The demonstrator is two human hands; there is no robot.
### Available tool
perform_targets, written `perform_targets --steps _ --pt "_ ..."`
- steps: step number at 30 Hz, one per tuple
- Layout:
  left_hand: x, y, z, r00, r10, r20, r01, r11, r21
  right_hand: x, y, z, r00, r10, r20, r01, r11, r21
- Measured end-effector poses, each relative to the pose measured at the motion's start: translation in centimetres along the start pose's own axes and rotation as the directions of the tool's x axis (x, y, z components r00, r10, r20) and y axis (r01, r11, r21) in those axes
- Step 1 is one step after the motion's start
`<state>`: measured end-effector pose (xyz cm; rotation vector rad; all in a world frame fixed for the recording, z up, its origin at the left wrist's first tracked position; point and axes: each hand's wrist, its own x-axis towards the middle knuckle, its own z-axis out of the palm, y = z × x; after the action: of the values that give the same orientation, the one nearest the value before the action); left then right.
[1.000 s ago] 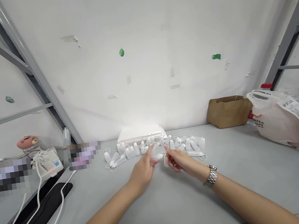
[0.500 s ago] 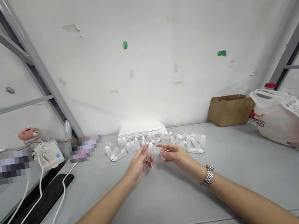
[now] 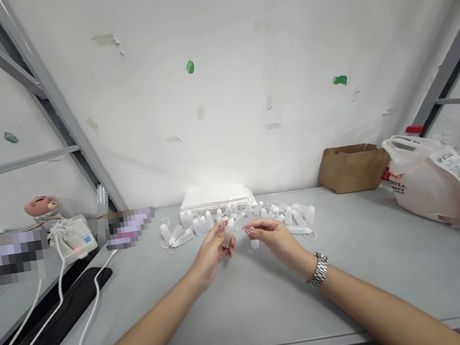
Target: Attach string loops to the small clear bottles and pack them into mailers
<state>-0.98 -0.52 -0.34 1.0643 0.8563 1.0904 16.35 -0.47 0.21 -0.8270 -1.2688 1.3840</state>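
left hand [image 3: 212,251] gripping small bottle [image 3: 227,235], open table [image 3: 250,308]

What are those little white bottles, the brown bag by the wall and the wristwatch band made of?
The small bottle in the left hand, like the cluster of bottles behind it, looks like milky, half-translucent soft plastic with a matte surface. The brown bag looks like kraft paper: dull, creased, standing open. The watch band on the right wrist looks like shiny linked metal, probably steel.

Left hand [image 3: 213,251] pinching small white bottle [image 3: 227,235], right hand [image 3: 270,236] beside, grey table [image 3: 250,308]
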Motion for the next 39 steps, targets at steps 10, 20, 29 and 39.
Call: perform_targets --steps 10,20,29,39 --pt "-0.3 0.4 0.5 0.986 0.138 0.093 -0.156 0.962 0.224 0.3 0.3 -0.5 0.999 -0.003 -0.032 0.004 0.999 0.031" --pt "-0.3 -0.1 0.3 0.979 0.188 0.078 -0.204 0.914 0.351 -0.2 -0.4 0.1 0.986 -0.112 -0.124 0.069 0.948 -0.310" --pt "-0.1 -0.3 0.3 0.976 0.213 0.047 -0.213 0.876 0.433 0.4 0.6 -0.2 0.997 0.034 -0.066 -0.028 0.996 0.089" --pt "-0.2 -0.6 0.2 0.976 0.202 0.079 -0.216 0.866 0.451 0.4 0.4 -0.4 0.991 0.065 -0.121 -0.046 0.987 0.154"
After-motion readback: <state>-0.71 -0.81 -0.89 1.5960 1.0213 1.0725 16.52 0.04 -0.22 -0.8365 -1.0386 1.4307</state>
